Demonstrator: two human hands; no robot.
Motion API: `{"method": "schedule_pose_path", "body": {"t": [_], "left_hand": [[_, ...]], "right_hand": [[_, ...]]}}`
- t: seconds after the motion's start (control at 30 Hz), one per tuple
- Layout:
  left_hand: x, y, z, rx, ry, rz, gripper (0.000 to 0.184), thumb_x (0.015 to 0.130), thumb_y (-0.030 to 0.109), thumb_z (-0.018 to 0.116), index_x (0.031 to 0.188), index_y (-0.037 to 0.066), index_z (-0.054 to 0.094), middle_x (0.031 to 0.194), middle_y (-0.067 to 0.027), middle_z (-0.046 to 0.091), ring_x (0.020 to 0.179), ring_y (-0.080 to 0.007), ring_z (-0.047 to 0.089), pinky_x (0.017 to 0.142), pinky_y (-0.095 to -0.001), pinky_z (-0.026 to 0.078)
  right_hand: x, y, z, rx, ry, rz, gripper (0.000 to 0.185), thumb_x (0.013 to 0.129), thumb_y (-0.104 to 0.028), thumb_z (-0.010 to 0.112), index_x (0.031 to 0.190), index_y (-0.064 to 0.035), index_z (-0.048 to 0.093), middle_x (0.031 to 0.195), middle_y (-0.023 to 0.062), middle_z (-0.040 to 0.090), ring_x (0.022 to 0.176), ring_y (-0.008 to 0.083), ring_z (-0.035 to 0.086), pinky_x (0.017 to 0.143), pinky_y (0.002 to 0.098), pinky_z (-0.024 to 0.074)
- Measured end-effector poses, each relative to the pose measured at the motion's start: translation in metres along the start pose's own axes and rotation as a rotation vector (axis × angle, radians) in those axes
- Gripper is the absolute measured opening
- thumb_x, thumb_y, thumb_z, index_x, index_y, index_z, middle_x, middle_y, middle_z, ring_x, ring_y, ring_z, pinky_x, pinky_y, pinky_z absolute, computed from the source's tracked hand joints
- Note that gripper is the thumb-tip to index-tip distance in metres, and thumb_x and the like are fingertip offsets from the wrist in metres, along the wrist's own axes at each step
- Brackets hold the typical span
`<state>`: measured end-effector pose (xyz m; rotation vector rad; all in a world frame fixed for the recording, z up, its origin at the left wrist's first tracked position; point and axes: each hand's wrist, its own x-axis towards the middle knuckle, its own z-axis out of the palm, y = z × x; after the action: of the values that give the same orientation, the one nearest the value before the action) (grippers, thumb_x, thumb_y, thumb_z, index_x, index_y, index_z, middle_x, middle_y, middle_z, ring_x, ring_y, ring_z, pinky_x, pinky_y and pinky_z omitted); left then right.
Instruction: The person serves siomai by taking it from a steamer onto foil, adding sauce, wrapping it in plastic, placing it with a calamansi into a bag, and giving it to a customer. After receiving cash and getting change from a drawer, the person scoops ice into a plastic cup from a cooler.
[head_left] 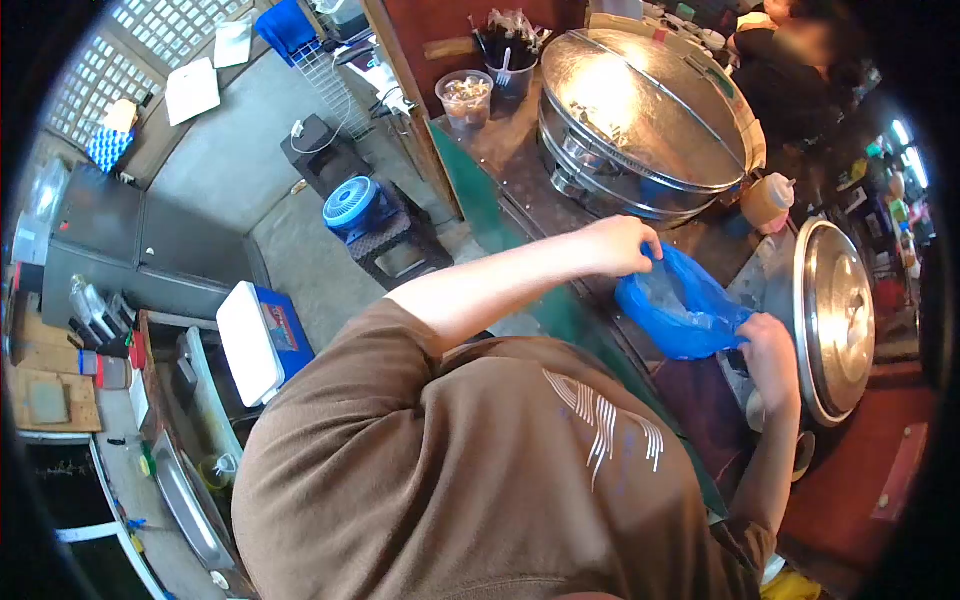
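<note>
A thin blue plastic bag [668, 325] is stretched between my two hands above the counter, its mouth spread apart. My left hand [622, 246] pinches the bag's far left rim. On the other side, my right hand [770, 362] grips the right rim with its fingers closed. Something clear or whitish shows inside the bag, but I cannot make out what it is. Just beyond my left hand stands a large round metal steamer pot [640, 120] with a shiny lid. Close to my right hand is another metal pot with a domed lid [838, 320].
A squeeze bottle [768, 203] stands between the pots. At the counter's back left are a tub of small items [465, 98] and a cup of utensils [510, 75]. A person [800, 80] is across the counter. Left are a blue fan [350, 203] and a cooler [262, 340].
</note>
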<state>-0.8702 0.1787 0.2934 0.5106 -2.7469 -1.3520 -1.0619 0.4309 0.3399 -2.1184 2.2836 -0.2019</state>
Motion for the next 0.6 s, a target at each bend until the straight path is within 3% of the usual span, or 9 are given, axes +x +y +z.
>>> {"method": "schedule_pose_path", "body": {"t": [0.1,0.17,0.23,0.27,0.33,0.37,0.43,0.57,0.6], "left_hand": [[-0.014,-0.027,-0.054,-0.346,0.020,-0.119,0.027,0.082,0.025,0.058,0.102,0.009,0.067,0.089,-0.0064,0.069,0.061,-0.0163,0.062,0.060,-0.0298,0.051],[-0.012,-0.075,-0.099,-0.384,0.245,-0.214,0.026,0.086,0.026,0.055,0.104,0.010,0.066,0.092,-0.0040,0.069,0.054,-0.0104,0.058,0.053,-0.0259,0.049],[-0.008,-0.135,-0.147,0.039,0.581,-0.327,0.027,0.082,0.028,0.057,0.098,0.009,0.069,0.080,-0.0097,0.069,0.065,-0.0176,0.066,0.062,-0.0315,0.052],[0.005,-0.188,-0.167,0.254,0.771,-0.221,0.026,0.079,0.028,0.058,0.094,0.010,0.070,0.078,-0.0120,0.068,0.076,-0.0230,0.067,0.070,-0.0354,0.052],[0.009,-0.224,-0.211,0.392,0.829,-0.350,0.025,0.079,0.027,0.058,0.093,0.012,0.070,0.085,-0.0124,0.068,0.082,-0.0285,0.065,0.076,-0.0385,0.051],[0.017,-0.247,-0.226,0.362,0.859,-0.273,0.023,0.080,0.026,0.057,0.092,0.011,0.070,0.088,-0.0137,0.067,0.086,-0.0296,0.064,0.078,-0.0395,0.050],[0.036,-0.278,-0.250,0.439,0.807,-0.248,0.023,0.081,0.027,0.059,0.091,0.010,0.070,0.094,-0.0152,0.066,0.090,-0.0302,0.063,0.080,-0.0398,0.049],[0.053,-0.297,-0.270,0.526,0.596,-0.251,0.024,0.080,0.031,0.063,0.091,0.011,0.071,0.093,-0.0129,0.060,0.089,-0.0311,0.062,0.078,-0.0411,0.049],[0.053,-0.299,-0.274,0.499,0.571,-0.216,0.024,0.080,0.031,0.063,0.090,0.011,0.071,0.093,-0.0129,0.060,0.088,-0.0311,0.062,0.078,-0.0414,0.050]], "right_hand": [[0.013,-0.025,-0.034,0.148,0.155,0.156,0.024,0.061,0.012,0.056,0.081,-0.0017,0.059,0.085,0.0115,0.058,0.088,0.0294,0.055,0.078,0.0367,0.0447],[0.027,-0.070,-0.054,0.276,0.290,0.328,0.025,0.063,0.012,0.053,0.081,-0.0040,0.060,0.086,0.0098,0.059,0.090,0.0279,0.057,0.077,0.0351,0.0455],[0.043,-0.093,-0.053,0.361,0.374,0.323,0.025,0.065,0.012,0.053,0.084,-0.0031,0.061,0.089,0.0100,0.060,0.092,0.0238,0.058,0.076,0.0318,0.0457],[0.056,-0.107,-0.051,0.386,0.405,0.254,0.024,0.066,0.011,0.054,0.085,-0.0026,0.062,0.089,0.0100,0.061,0.091,0.0236,0.058,0.075,0.0314,0.0461],[0.091,-0.140,-0.037,0.562,0.372,0.124,0.021,0.070,0.010,0.056,0.086,-0.0014,0.063,0.090,0.0098,0.061,0.086,0.0220,0.059,0.073,0.0290,0.0467],[0.115,-0.158,-0.023,0.710,0.305,0.059,0.018,0.073,0.009,0.057,0.087,-0.0008,0.063,0.091,0.0095,0.062,0.082,0.0206,0.060,0.072,0.0270,0.0468],[0.186,-0.203,-0.010,0.851,0.115,0.059,0.015,0.080,0.003,0.059,0.092,-0.0016,0.064,0.093,0.0079,0.063,0.079,0.0156,0.060,0.071,0.0235,0.0466],[0.329,-0.239,0.071,1.351,0.126,0.171,0.019,0.084,-0.003,0.060,0.103,-0.0022,0.061,0.092,0.0060,0.065,0.077,0.0113,0.059,0.070,0.0245,0.0476],[0.368,-0.240,0.087,1.249,0.181,0.184,0.019,0.084,-0.006,0.061,0.103,-0.0019,0.061,0.091,0.0080,0.065,0.077,0.0129,0.061,0.071,0.0252,0.0480]]}}
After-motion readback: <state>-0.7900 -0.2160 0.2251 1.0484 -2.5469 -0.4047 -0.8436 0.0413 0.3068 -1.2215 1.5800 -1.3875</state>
